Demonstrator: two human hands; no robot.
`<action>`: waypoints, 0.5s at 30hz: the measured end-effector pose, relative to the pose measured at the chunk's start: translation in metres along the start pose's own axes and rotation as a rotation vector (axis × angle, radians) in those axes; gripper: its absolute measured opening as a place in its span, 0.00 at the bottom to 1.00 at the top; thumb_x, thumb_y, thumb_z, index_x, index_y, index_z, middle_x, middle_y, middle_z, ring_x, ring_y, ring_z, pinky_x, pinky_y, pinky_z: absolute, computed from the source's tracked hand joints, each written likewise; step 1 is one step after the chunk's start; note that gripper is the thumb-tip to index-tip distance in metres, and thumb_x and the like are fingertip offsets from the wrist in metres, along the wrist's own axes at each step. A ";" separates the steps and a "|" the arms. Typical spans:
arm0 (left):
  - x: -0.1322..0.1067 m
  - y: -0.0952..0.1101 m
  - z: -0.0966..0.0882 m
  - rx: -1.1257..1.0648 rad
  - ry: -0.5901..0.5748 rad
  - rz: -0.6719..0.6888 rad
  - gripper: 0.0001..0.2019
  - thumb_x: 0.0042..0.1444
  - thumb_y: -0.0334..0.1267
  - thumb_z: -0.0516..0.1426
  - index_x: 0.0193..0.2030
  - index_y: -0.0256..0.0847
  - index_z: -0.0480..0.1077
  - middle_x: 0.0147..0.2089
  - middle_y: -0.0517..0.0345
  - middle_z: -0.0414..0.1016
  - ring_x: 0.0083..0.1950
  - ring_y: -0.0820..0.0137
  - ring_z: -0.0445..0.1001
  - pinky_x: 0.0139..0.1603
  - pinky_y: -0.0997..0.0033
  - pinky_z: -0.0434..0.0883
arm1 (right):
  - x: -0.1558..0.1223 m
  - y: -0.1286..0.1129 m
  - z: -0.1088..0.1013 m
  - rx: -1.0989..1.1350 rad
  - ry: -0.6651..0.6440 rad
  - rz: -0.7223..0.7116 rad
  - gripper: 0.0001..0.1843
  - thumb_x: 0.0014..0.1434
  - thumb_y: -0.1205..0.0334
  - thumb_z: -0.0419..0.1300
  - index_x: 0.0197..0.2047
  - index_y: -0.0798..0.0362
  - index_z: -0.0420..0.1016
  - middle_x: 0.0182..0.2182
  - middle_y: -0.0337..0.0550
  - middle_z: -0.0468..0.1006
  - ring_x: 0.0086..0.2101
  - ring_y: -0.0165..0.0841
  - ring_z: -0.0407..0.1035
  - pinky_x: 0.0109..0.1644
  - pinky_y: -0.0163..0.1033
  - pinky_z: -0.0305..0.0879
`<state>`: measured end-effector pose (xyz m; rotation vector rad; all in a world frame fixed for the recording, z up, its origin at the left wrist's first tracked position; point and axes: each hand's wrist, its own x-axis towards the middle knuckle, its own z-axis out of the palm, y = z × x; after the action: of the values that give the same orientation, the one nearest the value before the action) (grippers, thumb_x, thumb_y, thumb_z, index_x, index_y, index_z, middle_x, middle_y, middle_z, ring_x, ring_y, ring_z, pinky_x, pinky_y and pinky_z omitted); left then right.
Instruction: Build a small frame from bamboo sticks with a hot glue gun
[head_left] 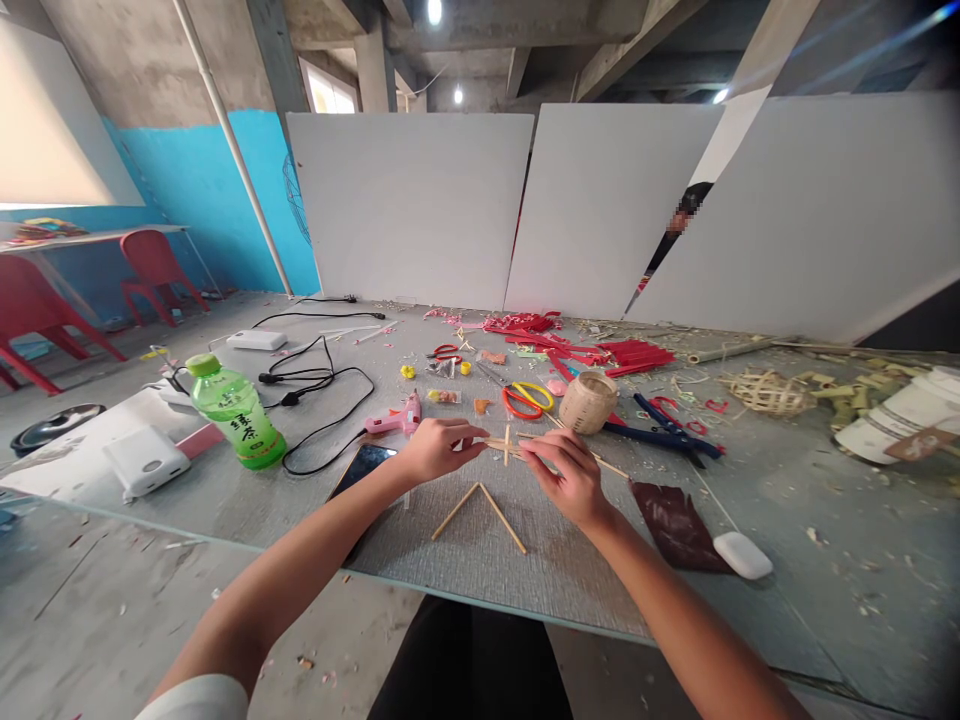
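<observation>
My left hand (437, 449) and my right hand (568, 474) are both closed in a pinch on thin bamboo sticks (507, 444) crossed just above the grey table (825, 520). One short stick stands upright across the long ones between my fingers. Below my hands, two more sticks glued into a V shape (482, 513) lie flat on the table. A pink hot glue gun (397, 416) rests just left of my left hand, and a phone (363, 465) lies under my left wrist.
A green bottle (235, 410) and white power bank (145, 462) stand at left with black cables (315, 385). Behind my hands lie scissors (527, 398), a small woven basket (588, 401), red strips (592, 350) and blue pliers (671, 428). A brown cloth (677, 524) and white case (742, 555) lie right.
</observation>
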<state>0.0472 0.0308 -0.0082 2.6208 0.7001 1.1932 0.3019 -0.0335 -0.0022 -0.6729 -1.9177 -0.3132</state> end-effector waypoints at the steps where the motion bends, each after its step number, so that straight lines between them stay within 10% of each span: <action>1: 0.000 0.000 0.000 -0.001 -0.001 0.001 0.11 0.67 0.40 0.60 0.49 0.39 0.81 0.31 0.57 0.80 0.27 0.76 0.73 0.30 0.77 0.67 | 0.000 0.000 0.000 0.000 0.002 0.001 0.17 0.65 0.72 0.65 0.55 0.47 0.79 0.37 0.43 0.84 0.37 0.38 0.76 0.43 0.48 0.75; 15: 0.000 0.000 -0.001 0.007 -0.013 0.000 0.11 0.67 0.40 0.59 0.49 0.39 0.81 0.30 0.58 0.79 0.27 0.76 0.72 0.31 0.76 0.67 | -0.002 0.000 0.000 0.011 -0.020 0.005 0.19 0.65 0.73 0.64 0.57 0.46 0.78 0.38 0.43 0.84 0.37 0.38 0.76 0.44 0.47 0.75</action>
<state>0.0472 0.0306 -0.0074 2.6318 0.7037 1.1742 0.3024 -0.0341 -0.0041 -0.6758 -1.9353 -0.2934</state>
